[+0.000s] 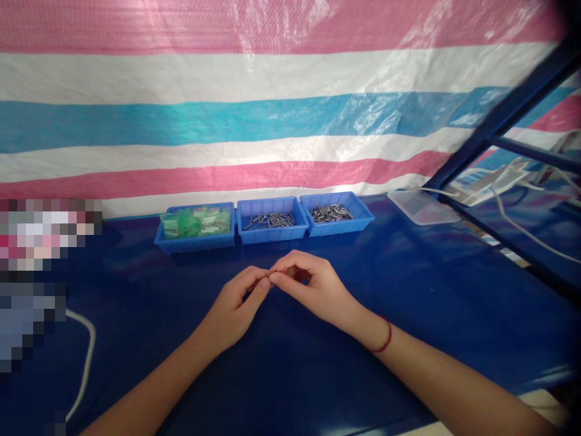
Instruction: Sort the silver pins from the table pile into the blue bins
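Observation:
My left hand (241, 303) and my right hand (315, 284) meet fingertip to fingertip above the dark blue table (272, 375). Both are closed in a pinch. Whatever sits between the fingertips is too small and covered to name. Beyond the hands stand three blue bins in a row. The left bin (200, 243) contains green and clear plastic packets (195, 222). Thin metal pins (275, 220) lie in the middle bin (272, 235). Small metal pieces (331, 212) fill part of the right bin (342, 227). A red cord circles my right wrist.
A striped plastic sheet (227, 121) hangs behind the table. At the back right lies a clear plastic lid or tray (424, 207), near a dark blue metal frame (503, 109). A white cable (88, 357) curves along the left, beside a pixelated area.

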### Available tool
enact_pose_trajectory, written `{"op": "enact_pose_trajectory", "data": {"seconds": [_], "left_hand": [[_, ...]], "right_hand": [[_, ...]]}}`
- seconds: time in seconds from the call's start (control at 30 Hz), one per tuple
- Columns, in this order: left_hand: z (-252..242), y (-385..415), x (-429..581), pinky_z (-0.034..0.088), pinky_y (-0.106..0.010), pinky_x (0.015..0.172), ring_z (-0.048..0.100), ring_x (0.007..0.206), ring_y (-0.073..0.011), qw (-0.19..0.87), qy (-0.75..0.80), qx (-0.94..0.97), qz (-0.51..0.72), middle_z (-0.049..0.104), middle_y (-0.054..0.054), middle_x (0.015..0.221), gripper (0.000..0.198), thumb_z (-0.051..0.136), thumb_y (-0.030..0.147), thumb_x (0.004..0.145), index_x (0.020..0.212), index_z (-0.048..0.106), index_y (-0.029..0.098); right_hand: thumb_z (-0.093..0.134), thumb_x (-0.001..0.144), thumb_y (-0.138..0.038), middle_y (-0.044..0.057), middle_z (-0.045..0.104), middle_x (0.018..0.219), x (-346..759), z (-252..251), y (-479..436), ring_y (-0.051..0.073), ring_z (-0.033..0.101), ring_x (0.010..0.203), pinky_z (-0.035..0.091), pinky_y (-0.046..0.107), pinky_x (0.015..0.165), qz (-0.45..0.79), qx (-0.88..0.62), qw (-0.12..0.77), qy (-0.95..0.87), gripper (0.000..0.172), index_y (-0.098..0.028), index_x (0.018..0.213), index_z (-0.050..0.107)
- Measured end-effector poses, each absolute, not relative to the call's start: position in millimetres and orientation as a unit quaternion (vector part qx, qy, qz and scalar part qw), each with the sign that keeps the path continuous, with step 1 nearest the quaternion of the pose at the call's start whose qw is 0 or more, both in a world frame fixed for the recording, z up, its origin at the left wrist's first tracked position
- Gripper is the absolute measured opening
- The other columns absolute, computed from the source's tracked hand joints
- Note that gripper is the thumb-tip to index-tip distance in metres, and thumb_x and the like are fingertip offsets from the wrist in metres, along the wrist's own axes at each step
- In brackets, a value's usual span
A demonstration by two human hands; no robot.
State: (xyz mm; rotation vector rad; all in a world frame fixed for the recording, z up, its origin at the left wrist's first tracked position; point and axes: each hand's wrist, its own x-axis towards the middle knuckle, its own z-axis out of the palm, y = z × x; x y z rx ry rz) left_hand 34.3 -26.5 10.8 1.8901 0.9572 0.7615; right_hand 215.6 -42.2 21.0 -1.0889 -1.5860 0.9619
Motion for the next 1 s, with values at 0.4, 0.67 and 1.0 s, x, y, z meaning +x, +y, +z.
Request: {"op": "enact_pose_trajectory", "data": {"seconds": [0.4, 0.67, 1.0], "left_hand": [[8, -27, 36, 0.046, -0.025, 0.077, 0.061, 0.085, -0.015, 0.455, 0.388, 0.732, 0.328, 0.066, -0.002, 0.092, 0.018, 0.052, 0.032, 0.092, 0.096, 0.063, 0.018], [4, -27, 37, 0.05, -0.024, 0.074, 0.064, 0.081, -0.0151, 0.441, 0.435, 0.681, 0.39, 0.068, -0.002, 0.089, 0.016, 0.059, 0.031, 0.086, 0.093, 0.064, 0.018], [5, -30, 36, 0.05, -0.025, 0.071, 0.064, 0.075, -0.0151, 0.413, 0.442, 0.689, 0.399, 0.068, -0.001, 0.083, 0.014, 0.061, 0.032, 0.084, 0.089, 0.065, 0.019]], "right_hand": [[0.063, 0.084, -0.023, 0.004, 0.066, 0.082, 218, 22, -43, 0.011, 0.056, 0.064, 0.042, 0.024, 0.055, 0.366, -0.438, 0.477, -0.668, 0.008, -0.017, 0.086, 0.069], [0.06, 0.086, -0.021, 0.004, 0.065, 0.08, 219, 21, -41, 0.01, 0.053, 0.06, 0.042, 0.023, 0.054, 0.323, -0.449, 0.452, -0.7, 0.01, -0.017, 0.088, 0.069], [0.057, 0.088, -0.018, 0.002, 0.06, 0.072, 219, 20, -42, 0.011, 0.052, 0.063, 0.041, 0.023, 0.059, 0.268, -0.415, 0.395, -0.774, 0.012, -0.016, 0.085, 0.068]]}}
